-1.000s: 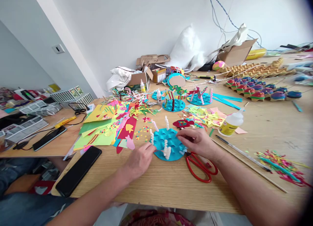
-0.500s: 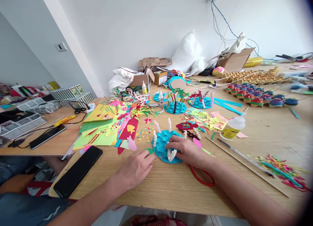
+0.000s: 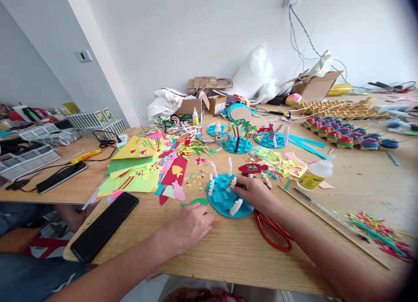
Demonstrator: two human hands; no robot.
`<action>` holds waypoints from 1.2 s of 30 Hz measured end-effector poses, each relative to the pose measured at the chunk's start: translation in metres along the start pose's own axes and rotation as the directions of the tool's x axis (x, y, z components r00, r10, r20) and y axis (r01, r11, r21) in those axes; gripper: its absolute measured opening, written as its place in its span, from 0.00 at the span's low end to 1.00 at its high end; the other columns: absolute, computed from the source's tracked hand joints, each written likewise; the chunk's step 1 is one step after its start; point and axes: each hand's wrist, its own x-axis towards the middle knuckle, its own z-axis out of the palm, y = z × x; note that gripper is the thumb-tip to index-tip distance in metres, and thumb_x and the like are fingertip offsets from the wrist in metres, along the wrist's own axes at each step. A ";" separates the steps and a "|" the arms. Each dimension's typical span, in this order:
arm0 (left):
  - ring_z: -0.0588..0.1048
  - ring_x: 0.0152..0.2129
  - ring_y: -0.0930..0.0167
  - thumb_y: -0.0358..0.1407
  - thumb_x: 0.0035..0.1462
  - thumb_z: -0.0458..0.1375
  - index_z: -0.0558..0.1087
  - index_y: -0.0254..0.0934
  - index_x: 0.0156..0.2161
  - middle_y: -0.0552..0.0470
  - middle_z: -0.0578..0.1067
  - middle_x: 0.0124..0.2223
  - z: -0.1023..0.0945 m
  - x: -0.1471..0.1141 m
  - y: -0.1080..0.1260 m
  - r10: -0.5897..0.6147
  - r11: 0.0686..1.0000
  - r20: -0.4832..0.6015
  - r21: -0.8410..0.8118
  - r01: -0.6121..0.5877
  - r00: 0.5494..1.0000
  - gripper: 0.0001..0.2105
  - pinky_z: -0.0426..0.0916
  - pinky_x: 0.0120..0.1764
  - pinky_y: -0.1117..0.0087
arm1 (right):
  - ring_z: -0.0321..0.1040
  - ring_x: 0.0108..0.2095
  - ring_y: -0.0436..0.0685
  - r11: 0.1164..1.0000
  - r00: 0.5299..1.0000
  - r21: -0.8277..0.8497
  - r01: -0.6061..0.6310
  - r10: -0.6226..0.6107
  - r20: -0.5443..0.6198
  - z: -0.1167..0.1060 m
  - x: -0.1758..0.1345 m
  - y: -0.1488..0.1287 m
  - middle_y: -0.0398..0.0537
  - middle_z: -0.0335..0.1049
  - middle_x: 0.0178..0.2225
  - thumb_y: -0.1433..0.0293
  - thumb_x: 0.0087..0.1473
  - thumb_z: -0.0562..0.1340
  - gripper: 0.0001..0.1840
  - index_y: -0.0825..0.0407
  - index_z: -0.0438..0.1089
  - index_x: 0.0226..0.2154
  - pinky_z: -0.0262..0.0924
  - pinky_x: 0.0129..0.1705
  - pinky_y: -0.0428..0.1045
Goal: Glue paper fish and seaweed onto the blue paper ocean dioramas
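Note:
A round blue base (image 3: 222,206) with a bumpy, wavy top lies before me, with several white twisted pipe cleaners standing along its far and left edge. My right hand (image 3: 257,194) is over its right side, thumb and fingers pinching a white pipe cleaner (image 3: 233,183) upright. Another white pipe cleaner (image 3: 236,207) leans near the front of the base. Left of the base, my left hand (image 3: 191,223) rests on the table with curled fingers. A pointed orange paper piece (image 3: 216,223) sticks out from under its fingertips. Beyond its knuckles lies a green paper cutout (image 3: 198,202).
Red-handled scissors (image 3: 274,234) lie beneath my right forearm. A wooden stick (image 3: 333,226), a pen (image 3: 329,213) and a glue bottle (image 3: 313,175) are to the right. Coloured paper (image 3: 130,180) and a black phone (image 3: 104,227) are leftward. Decorated blue bases (image 3: 237,145) stand behind.
My right hand has shifted to the far right part of the base, uncovering the leaning front pipe cleaner and more of the scissors. My left hand stays beside the base. The view has shifted slightly.

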 end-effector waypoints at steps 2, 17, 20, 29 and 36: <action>0.68 0.31 0.68 0.36 0.56 0.50 0.67 0.35 0.29 0.51 0.70 0.31 0.002 -0.001 0.001 0.008 1.000 -0.004 0.007 -0.008 1.000 0.08 0.64 0.33 0.68 | 0.60 0.22 0.49 1.000 1.000 -0.022 -0.017 0.017 0.002 -0.001 0.004 -0.002 0.41 0.65 0.19 0.68 0.49 0.53 0.09 0.52 0.66 0.23 0.49 0.23 0.43; 0.68 0.32 0.70 0.28 0.56 0.48 0.66 0.37 0.35 0.53 0.69 0.34 0.007 0.010 -0.007 0.019 1.000 -0.038 -0.017 -0.020 0.999 0.06 0.63 0.32 0.71 | 0.64 0.26 0.52 0.974 0.996 -0.208 -0.085 0.088 0.007 0.007 0.019 -0.005 0.45 0.70 0.25 0.74 0.41 0.55 0.05 0.51 0.66 0.24 0.47 0.23 0.43; 0.67 0.34 0.70 0.27 0.57 0.46 0.67 0.36 0.36 0.51 0.69 0.37 -0.003 0.015 -0.003 0.036 0.999 -0.045 -0.033 -0.038 0.998 0.08 0.63 0.35 0.71 | 0.64 0.25 0.52 0.972 0.995 -0.211 -0.104 0.104 -0.011 0.009 0.019 -0.003 0.46 0.70 0.25 0.74 0.42 0.54 0.06 0.52 0.65 0.25 0.47 0.23 0.43; 0.68 0.32 0.69 0.28 0.56 0.47 0.65 0.37 0.38 0.52 0.70 0.34 -0.003 0.012 0.001 0.049 0.999 -0.017 -0.001 -0.049 0.999 0.06 0.62 0.33 0.70 | 0.65 0.28 0.52 0.972 0.993 -0.204 -0.116 0.117 -0.009 0.013 0.019 0.000 0.45 0.71 0.27 0.75 0.40 0.56 0.07 0.52 0.66 0.27 0.48 0.24 0.43; 0.68 0.33 0.73 0.25 0.52 0.49 0.64 0.37 0.36 0.53 0.70 0.35 -0.001 0.010 -0.013 -0.014 0.975 -0.007 -0.223 0.012 1.000 0.07 0.61 0.33 0.75 | 0.65 0.28 0.53 0.979 0.993 -0.166 -0.114 0.115 -0.001 0.011 0.017 -0.003 0.46 0.71 0.28 0.74 0.42 0.57 0.07 0.52 0.65 0.29 0.50 0.26 0.44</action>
